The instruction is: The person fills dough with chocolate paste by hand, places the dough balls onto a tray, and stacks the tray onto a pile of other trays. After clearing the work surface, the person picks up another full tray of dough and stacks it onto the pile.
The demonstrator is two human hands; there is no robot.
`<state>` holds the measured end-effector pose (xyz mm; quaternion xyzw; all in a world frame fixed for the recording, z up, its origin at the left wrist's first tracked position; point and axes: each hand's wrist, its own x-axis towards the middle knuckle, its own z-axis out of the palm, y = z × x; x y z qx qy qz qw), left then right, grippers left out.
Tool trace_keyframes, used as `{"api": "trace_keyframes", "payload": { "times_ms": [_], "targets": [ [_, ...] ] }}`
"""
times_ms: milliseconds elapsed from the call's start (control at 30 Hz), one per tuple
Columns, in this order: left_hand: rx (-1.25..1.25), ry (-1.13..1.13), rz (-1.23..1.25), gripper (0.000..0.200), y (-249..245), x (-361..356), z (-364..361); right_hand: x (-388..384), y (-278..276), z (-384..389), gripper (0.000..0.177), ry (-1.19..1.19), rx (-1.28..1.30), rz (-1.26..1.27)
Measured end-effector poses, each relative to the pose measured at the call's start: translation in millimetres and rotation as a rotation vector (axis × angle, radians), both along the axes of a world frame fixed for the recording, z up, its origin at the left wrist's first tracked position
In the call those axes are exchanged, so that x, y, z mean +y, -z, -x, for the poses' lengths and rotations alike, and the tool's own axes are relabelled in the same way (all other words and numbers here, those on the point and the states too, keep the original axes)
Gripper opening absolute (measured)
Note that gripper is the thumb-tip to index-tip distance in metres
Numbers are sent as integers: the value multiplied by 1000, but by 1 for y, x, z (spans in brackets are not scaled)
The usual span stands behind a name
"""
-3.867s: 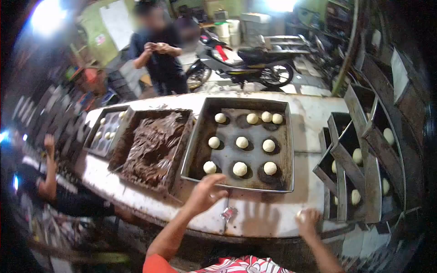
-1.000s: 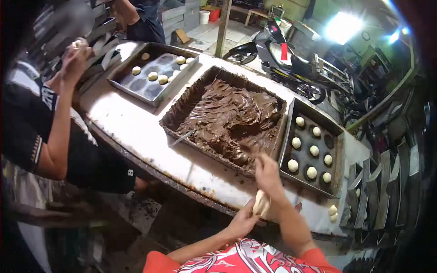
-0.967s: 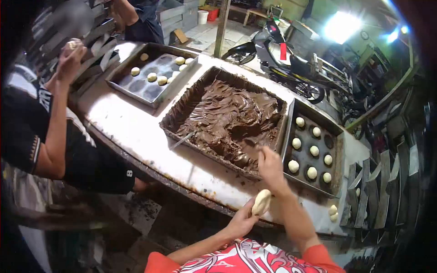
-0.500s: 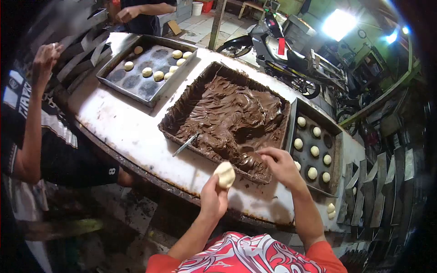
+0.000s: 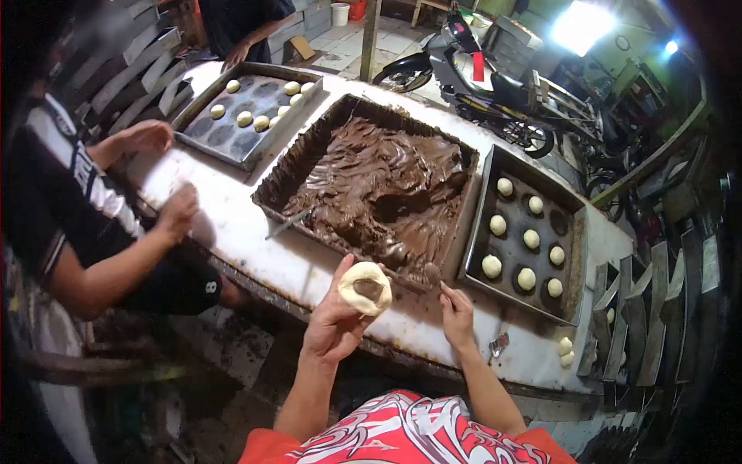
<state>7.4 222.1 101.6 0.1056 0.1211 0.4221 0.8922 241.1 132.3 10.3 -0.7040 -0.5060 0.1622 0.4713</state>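
My left hand holds a round, flattened piece of pale dough in front of the chocolate pan. A dab of chocolate filling sits in the dough's middle. Closed around a thin handle, my right hand has a small spoon whose chocolate-smeared tip is at the pan's near right corner. The large pan is full of thick brown chocolate spread. A metal utensil leans over its left front edge.
A tray with several dough balls stands right of the pan; another tray is at back left. Two small dough pieces lie near the right edge. A co-worker sits at left, another person stands behind. A motorbike is beyond the table.
My right hand has drawn back from the chocolate toward me, and chocolate now lies on the dough. My left hand moved left, turning the dough upward. The co-worker's raised hand came down.
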Motion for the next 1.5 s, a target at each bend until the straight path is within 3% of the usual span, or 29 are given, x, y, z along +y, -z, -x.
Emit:
{"api": "trace_keyframes", "payload": {
  "times_ms": [67, 133, 167, 233, 267, 300, 367, 400, 433, 500, 533, 633, 667, 700, 767, 800, 833, 900, 967, 1033, 1067, 1100, 1167, 1200, 1233, 1300, 1433, 1467, 1500],
  "targets": [
    [96, 11, -3, 79, -1, -31, -21, -7, 6, 1, 25, 20, 35, -12],
    [52, 31, 9, 79, 7, -63, -49, -13, 4, -5, 25, 42, -189, -169],
    [38, 29, 9, 80, 13, -79, -64, -23, -2, -11, 25, 35, -179, -173],
    [191, 115, -90, 81, 25, -111, -90, -56, -42, -27, 24, -122, 162, -73],
    [338, 221, -184, 81, 29, -129, -104, -73, -68, -39, 21, -239, 517, 102],
    [350, 239, -175, 81, 32, -147, -118, -89, -66, -54, 22, -407, 667, 117],
    [499, 349, -225, 80, 33, -179, -146, -122, -72, -75, 20, -595, 246, 69],
    [510, 330, -157, 72, 20, -193, -159, -143, -83, -81, 20, -571, 45, 50],
    [520, 343, -167, 72, 23, -202, -169, -158, -87, -87, 20, -557, 53, 39],
    [699, 261, 34, 64, 30, -216, -187, -194, -85, -93, 23, -440, -395, -234],
    [657, 203, 106, 55, 28, -226, -201, -210, -78, -99, 26, -397, -525, -197],
    [592, 341, 143, 48, 20, -242, -230, -245, -80, -119, 29, -252, -679, -79],
    [576, 477, -13, 36, 23, -244, -236, -253, -84, -127, 21, -229, -529, -57],
    [576, 512, -20, 36, 21, -246, -244, -260, -89, -134, 21, -195, -530, -44],
    [642, 619, -513, 33, 14, -246, -258, -267, -97, -148, 16, -84, 269, 236],
    [592, 676, -546, 40, 21, -241, -263, -267, -98, -155, 16, -59, 410, 225],
    [581, 704, -552, 40, 30, -238, -269, -272, -89, -158, 16, -29, 411, 224],
    [679, 722, -585, 40, 48, -239, -287, -279, -59, -161, 19, 78, -36, -57],
    [758, 697, -729, 43, 62, -236, -308, -280, -39, -153, 20, 210, -156, -96],
    [845, 256, -1523, 47, 96, -231, -328, -292, 4, -159, 30, 446, -264, 11],
    [874, 403, -1730, 53, 119, -226, -336, -295, 32, -166, 33, 634, -172, 17],
    [842, 419, -1737, 53, 112, -220, -335, -296, 53, -178, 26, 764, -60, 54],
    [773, 166, -2073, 54, 81, -205, -325, -252, 24, -184, 18, 820, 29, -59],
    [678, 161, -1858, 52, 70, -195, -322, -240, 39, -184, 17, 790, 199, 39],
    [654, 172, -1861, 52, 64, -183, -315, -232, 46, -176, 16, 726, 982, -161],
    [658, 272, -1511, 49, 57, -157, -296, -213, 75, -133, 11, 529, -463, 403],
    [745, 210, -1372, 42, 55, -110, -239, -283, 30, -135, 10, 390, -664, 238],
    [781, 200, -1335, 41, 54, -104, -226, -291, 30, -150, 12, 489, -521, 344],
    [818, 189, -1295, 40, 53, -101, -216, -281, 33, -169, 12, 631, -578, 457]
  ]
}}
